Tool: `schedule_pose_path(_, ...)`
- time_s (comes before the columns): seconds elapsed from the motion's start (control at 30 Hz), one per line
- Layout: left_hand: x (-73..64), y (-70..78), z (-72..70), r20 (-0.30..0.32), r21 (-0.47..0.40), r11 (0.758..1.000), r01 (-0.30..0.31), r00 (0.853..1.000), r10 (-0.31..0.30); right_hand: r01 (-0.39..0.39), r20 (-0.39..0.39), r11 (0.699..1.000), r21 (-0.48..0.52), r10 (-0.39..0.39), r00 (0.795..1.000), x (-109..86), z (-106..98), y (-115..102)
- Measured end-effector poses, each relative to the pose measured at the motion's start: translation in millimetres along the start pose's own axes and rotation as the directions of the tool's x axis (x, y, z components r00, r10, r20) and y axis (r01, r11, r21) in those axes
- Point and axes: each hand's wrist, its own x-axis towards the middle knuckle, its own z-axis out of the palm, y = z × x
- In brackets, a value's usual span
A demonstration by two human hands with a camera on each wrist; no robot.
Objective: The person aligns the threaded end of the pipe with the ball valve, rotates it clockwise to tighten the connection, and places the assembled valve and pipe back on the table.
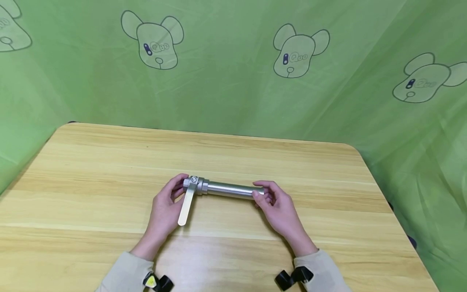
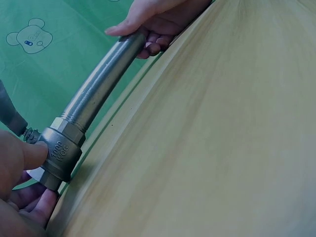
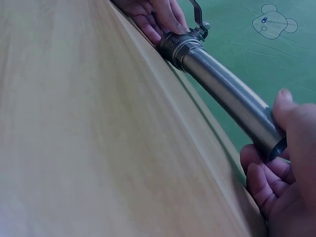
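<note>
A metal ball valve (image 1: 200, 186) with a flat lever handle (image 1: 187, 207) is joined to a straight steel pipe (image 1: 231, 190). Raised lettering reading "1000 WOG" shows on the valve body in the left wrist view. My left hand (image 1: 166, 211) grips the valve's end between thumb and fingers, and the lever points back toward me beside it. At the other end of the pipe, my right hand (image 1: 282, 209) pinches the tube with its thumb on the near side. The pipe's open, hollow end faces right in the right wrist view. Both hands hold the assembly low over the wooden table.
The light wooden table (image 1: 219, 158) has rounded far corners. Behind it and at both sides hangs a green curtain (image 1: 226, 93) printed with bear heads. Black wrist devices (image 1: 294, 278) sit on both sleeves near the front.
</note>
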Motion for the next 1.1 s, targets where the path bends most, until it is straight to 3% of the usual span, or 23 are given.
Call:
schedule_pose_path(0.17, -0.3, -0.3, -0.6, 0.011, -0.003, 1.0, -0.01, 1.0, 0.01, 0.062, 0.018, 0.998, -0.016, -0.062, 0.998, -1.8, -0.9, 2.7)
schedule_pose_path(0.53, 0.6, 0.1, -2.5, 0.037, 0.004, 1.0, 0.002, 0.999, -0.002, 0.192, -0.064, 0.981, 0.033, -0.189, 0.98, -0.5, -1.3, 4.7)
schedule_pose_path(0.67, 0.1, 0.4, -2.6, 0.04, 0.007, 1.0, 0.011, 0.999, -0.011, 0.173, -0.077, 0.984, 0.034, -0.17, 0.982, -0.8, -0.5, 3.6)
schedule_pose_path(0.83, -0.5, 2.0, -2.3, 0.053, 0.003, 1.0, 0.013, 0.999, -0.013, 0.089, -0.091, 0.995, 0.05, -0.084, 0.992, -1.5, 0.8, 0.3)
schedule_pose_path(1.1, 0.1, 2.0, -3.0, 0.084, 0.016, 1.0, 0.01, 0.996, -0.011, 0.026, -0.096, 0.999, -0.019, -0.028, 0.995, -0.5, 1.2, -1.6)
